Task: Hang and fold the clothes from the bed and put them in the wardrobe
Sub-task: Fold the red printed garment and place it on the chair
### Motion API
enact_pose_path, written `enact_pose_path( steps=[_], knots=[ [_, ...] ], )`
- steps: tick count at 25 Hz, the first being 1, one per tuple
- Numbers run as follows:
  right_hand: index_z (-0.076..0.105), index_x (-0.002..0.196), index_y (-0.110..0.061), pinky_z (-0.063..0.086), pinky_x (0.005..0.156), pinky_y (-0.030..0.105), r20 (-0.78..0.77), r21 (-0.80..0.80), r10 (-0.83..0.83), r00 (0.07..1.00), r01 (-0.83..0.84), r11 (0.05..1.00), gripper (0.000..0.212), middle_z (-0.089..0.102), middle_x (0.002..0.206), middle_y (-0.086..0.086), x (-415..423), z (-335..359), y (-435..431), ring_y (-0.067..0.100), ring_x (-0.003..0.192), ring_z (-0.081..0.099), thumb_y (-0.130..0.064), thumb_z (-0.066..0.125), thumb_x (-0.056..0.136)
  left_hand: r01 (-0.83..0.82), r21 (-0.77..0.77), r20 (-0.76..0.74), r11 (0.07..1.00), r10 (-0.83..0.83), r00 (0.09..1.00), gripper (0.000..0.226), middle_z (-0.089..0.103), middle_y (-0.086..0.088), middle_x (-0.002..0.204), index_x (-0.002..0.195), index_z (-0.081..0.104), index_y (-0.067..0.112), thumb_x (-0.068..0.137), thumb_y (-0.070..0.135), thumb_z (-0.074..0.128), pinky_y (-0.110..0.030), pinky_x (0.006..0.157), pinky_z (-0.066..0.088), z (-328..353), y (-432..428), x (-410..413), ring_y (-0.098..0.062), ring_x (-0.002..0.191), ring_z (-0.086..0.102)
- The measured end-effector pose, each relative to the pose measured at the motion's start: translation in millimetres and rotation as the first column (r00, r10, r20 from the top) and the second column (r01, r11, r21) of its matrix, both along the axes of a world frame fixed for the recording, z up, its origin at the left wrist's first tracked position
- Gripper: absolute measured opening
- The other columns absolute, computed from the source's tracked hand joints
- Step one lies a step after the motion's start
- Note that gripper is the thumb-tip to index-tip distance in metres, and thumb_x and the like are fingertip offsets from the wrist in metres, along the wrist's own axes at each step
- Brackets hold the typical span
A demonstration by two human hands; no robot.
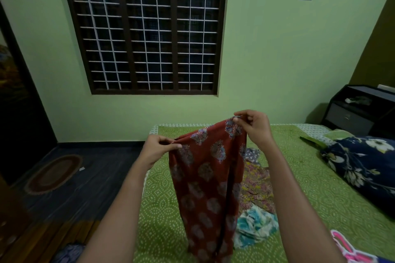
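Two hands, left (pixel 158 148) and right (pixel 255 127), each pinching one red garment (pixel 208 179) above three others (pixel 255 196) on the bed (pixel 162 209).

Both hands' fingers (pixel 175 145) pinching red printed garment (pixel 207 177) above green bed (pixel 310 188)

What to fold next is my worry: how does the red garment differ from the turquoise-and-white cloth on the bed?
The red garment hangs lengthwise, pinched at its top edge by the left hand and right hand; the turquoise-and-white cloth lies crumpled on the bed, untouched. The red garment is rust-coloured with grey-blue motifs; the turquoise-and-white cloth is pale with turquoise patches. Both are printed fabric.
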State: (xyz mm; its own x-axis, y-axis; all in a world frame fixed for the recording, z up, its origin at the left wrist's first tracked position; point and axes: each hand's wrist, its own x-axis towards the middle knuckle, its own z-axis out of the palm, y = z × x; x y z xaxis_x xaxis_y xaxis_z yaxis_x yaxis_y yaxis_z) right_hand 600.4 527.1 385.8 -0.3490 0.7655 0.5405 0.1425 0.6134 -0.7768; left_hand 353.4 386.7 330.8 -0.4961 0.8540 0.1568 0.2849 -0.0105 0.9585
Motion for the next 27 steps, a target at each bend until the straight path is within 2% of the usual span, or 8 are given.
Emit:
enact_pose_path(
  steps=[3, 6, 9, 12, 14, 19, 24, 27],
  knots=[
    [0.067, 0.109, -0.001, 0.048, 0.071, 0.005, 0.041, 0.018, -0.114, 0.993, 0.114, 0.993, 0.03, 0.067, 0.093, 0.006, 7.5, -8.7, 7.6, 0.009, 0.083, 0.063, -0.01, 0.071, 0.08, 0.09, 0.048, 0.095, 0.995, -0.094, 0.991, 0.013, 0.064, -0.005, 0.067, 0.07, 0.065, 0.004, 0.068, 0.003, 0.077, -0.022, 0.063, 0.053, 11.1, -5.1, 0.9, -0.014, 0.065, 0.063],
    [0.069, 0.106, -0.001, 0.051, 0.068, 0.007, -0.099, -0.027, -0.142, 0.985, 0.14, 0.99, 0.029, 0.069, 0.087, 0.006, 6.9, -6.4, 7.1, -0.011, 0.067, 0.061, -0.009, 0.073, 0.078, 0.107, 0.133, 0.161, 0.985, -0.128, 0.979, 0.018, 0.061, -0.005, 0.067, 0.068, 0.056, 0.005, 0.071, -0.005, 0.072, -0.02, 0.056, 0.054, 12.1, -5.1, 6.0, -0.008, 0.059, 0.063],
    [0.069, 0.101, -0.003, 0.053, 0.068, 0.011, -0.226, -0.073, -0.105, 0.968, 0.09, 0.993, 0.025, 0.068, 0.079, 0.002, 3.5, 0.4, 2.0, -0.007, 0.065, 0.063, -0.006, 0.073, 0.077, 0.032, 0.186, 0.15, 0.982, -0.06, 0.987, 0.018, 0.064, 0.0, 0.063, 0.065, 0.061, 0.008, 0.07, -0.003, 0.074, -0.02, 0.054, 0.054, 6.0, -3.0, 7.6, -0.009, 0.059, 0.063],
    [0.068, 0.101, -0.007, 0.053, 0.067, 0.013, -0.313, -0.066, -0.048, 0.948, 0.028, 0.997, 0.025, 0.067, 0.073, -0.003, -0.5, 8.3, -5.5, -0.004, 0.065, 0.064, -0.002, 0.072, 0.077, 0.021, 0.24, 0.146, 0.97, -0.057, 0.988, 0.013, 0.071, 0.011, 0.07, 0.087, 0.071, 0.01, 0.079, 0.001, 0.068, -0.017, 0.059, 0.055, -0.6, -1.6, 7.5, -0.005, 0.068, 0.066],
    [0.068, 0.099, -0.007, 0.053, 0.067, 0.013, -0.351, -0.06, -0.021, 0.936, 0.0, 0.998, 0.024, 0.068, 0.071, -0.006, -3.9, 12.0, -8.5, -0.002, 0.066, 0.065, 0.0, 0.072, 0.077, -0.001, 0.241, 0.178, 0.97, -0.043, 0.983, 0.013, 0.072, 0.01, 0.07, 0.092, 0.07, 0.01, 0.084, 0.002, 0.063, -0.017, 0.057, 0.054, -3.6, -1.4, 7.3, -0.002, 0.066, 0.067],
    [0.07, 0.092, -0.009, 0.054, 0.069, 0.016, -0.396, -0.092, 0.016, 0.918, -0.057, 0.994, 0.018, 0.07, 0.067, -0.009, -8.2, 14.2, -9.6, 0.004, 0.068, 0.066, -0.002, 0.072, 0.076, 0.051, 0.197, 0.26, 0.979, -0.102, 0.96, 0.033, 0.07, -0.001, 0.062, 0.058, 0.073, 0.013, 0.074, -0.014, 0.065, -0.022, 0.051, 0.054, -11.8, -12.6, 2.6, -0.011, 0.057, 0.066],
    [0.07, 0.089, -0.009, 0.054, 0.071, 0.016, -0.409, -0.098, 0.155, 0.899, -0.212, 0.972, 0.017, 0.071, 0.067, -0.008, -15.3, 17.3, -21.1, 0.004, 0.069, 0.066, 0.003, 0.069, 0.078, 0.115, 0.074, 0.241, 0.991, -0.129, 0.962, 0.028, 0.064, -0.006, 0.059, 0.076, 0.069, 0.001, 0.094, 0.015, 0.052, -0.026, 0.05, 0.055, -10.1, -8.4, 9.2, -0.014, 0.051, 0.06],
    [0.068, 0.098, -0.004, 0.053, 0.069, 0.015, -0.364, -0.047, 0.204, 0.909, -0.236, 0.971, 0.023, 0.071, 0.068, -0.009, -14.8, 22.0, -23.1, 0.003, 0.069, 0.066, 0.004, 0.069, 0.077, 0.131, 0.027, 0.1, 0.991, -0.133, 0.986, 0.001, 0.067, -0.003, 0.06, 0.079, 0.07, 0.007, 0.079, 0.008, 0.07, -0.024, 0.052, 0.055, -2.3, -8.6, 13.1, -0.013, 0.05, 0.059]
  ],
)
